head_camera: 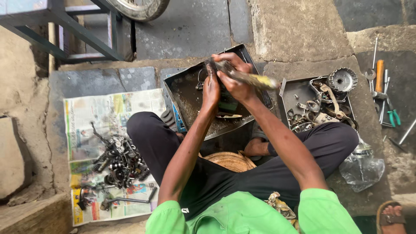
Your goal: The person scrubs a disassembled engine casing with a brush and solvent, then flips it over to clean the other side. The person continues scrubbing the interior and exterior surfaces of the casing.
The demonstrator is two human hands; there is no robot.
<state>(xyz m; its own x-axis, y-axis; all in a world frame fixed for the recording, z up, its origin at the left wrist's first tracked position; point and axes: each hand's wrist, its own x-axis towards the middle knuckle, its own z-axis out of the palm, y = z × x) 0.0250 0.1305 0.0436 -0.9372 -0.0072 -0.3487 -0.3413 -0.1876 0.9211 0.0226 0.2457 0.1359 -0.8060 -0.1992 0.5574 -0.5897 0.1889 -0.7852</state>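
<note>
Right now your two hands meet over the dark metal tray (186, 93), and that's where all the action is. Your right hand (236, 82) is wrapped tight around a brush (249, 79) with a yellowish, blurred handle that sticks out to the right of your fist. Your left hand (211, 89) is pressed up against it, fingers pinched on a small dark part (213, 66) at the brush's working end; what kind of part it is, you can't tell from here. Directly beneath the grip sits the tray, grimy, with a few bits lying in it. Off to the right of your grip there's a second tray (291, 93) loaded with engine parts and a round toothed gear (342, 79). Further right, hand tools (381, 89) lie on the stone. Well to the left of your grip, below your left elbow, a newspaper (108, 112) carries a heap of springs and bolts (119, 162).
</note>
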